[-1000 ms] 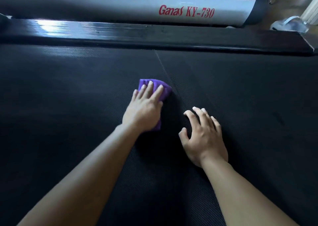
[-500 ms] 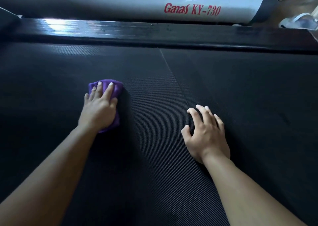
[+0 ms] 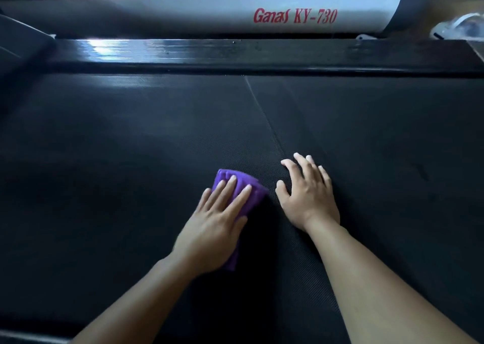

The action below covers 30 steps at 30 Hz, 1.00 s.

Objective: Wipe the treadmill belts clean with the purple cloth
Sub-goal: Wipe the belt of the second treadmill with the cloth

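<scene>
Your left hand point(image 3: 212, 228) lies palm down, fingers point(image 3: 230, 186) extended and held close together, pressed flat, the bare forearm running back toward the lower left. Your right hand point(image 3: 309, 199) rests palm down just beside it, fingers spread and slightly arched, thumb splayed toward the left hand, holding nothing. Both forearms are bare.

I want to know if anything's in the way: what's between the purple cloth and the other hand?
Nothing but bare belt. In the head view, only a narrow dark strip separates the cloth under the left hand from the right hand.
</scene>
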### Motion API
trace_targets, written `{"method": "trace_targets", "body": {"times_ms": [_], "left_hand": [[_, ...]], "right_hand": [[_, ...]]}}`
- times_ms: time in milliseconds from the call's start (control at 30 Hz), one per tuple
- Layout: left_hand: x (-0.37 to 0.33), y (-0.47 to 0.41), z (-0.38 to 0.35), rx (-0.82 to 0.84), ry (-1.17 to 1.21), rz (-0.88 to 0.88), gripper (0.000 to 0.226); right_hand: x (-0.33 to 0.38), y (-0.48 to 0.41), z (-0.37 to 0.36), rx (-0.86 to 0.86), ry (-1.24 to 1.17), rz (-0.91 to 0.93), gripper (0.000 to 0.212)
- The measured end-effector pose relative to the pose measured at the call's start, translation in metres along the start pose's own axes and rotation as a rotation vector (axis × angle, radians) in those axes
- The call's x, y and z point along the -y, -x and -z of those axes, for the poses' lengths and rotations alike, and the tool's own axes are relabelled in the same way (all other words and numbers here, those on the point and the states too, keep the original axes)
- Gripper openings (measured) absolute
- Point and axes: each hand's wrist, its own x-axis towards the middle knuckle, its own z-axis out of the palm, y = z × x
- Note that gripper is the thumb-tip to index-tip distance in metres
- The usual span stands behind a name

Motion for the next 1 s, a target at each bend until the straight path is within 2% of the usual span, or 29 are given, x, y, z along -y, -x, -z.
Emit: {"method": "trace_targets", "body": {"times_ms": [67, 167, 267, 333, 433, 567, 733, 800, 900, 1000], "left_hand": [[0.023, 0.025, 0.005, 0.000, 0.003, 0.052, 0.063], [0.048, 0.028, 0.011, -0.043, 0.025, 0.263, 0.063], [0.035, 0.003, 0.007, -0.094, 0.002, 0.403, 0.059], [0.016, -0.018, 0.004, -0.102, -0.022, 0.416, 0.062], [-0.024, -0.047, -0.003, -0.033, -0.036, 0.359, 0.064], [-0.104, -0.070, -0.017, 0.019, -0.051, 0.244, 0.065], [-0.204, -0.057, -0.043, 0.050, -0.061, 0.041, 0.063], [-0.229, -0.037, -0.053, 0.053, -0.041, -0.066, 0.062], [-0.229, 0.001, -0.061, 0.060, -0.038, -0.185, 0.060], [-0.186, 0.027, -0.057, 0.037, -0.069, -0.133, 0.059]], "right_hand": [[-0.006, 0.003, 0.006, 0.053, -0.034, 0.031, 0.056], [-0.017, 0.014, 0.021, 0.153, -0.103, 0.070, 0.052], [-0.036, 0.042, 0.040, 0.201, -0.157, 0.075, 0.048], [-0.055, 0.063, 0.053, 0.191, -0.171, 0.067, 0.044], [-0.091, 0.096, 0.070, 0.121, -0.103, 0.033, 0.044], [-0.145, 0.134, 0.091, 0.044, -0.017, -0.105, 0.048], [-0.209, 0.168, 0.107, 0.080, 0.119, -0.384, 0.057], [-0.222, 0.177, 0.105, 0.092, 0.142, -0.439, 0.059], [-0.224, 0.180, 0.096, 0.037, 0.167, -0.438, 0.060], [-0.224, 0.177, 0.089, -0.013, 0.190, -0.444, 0.060]]}}
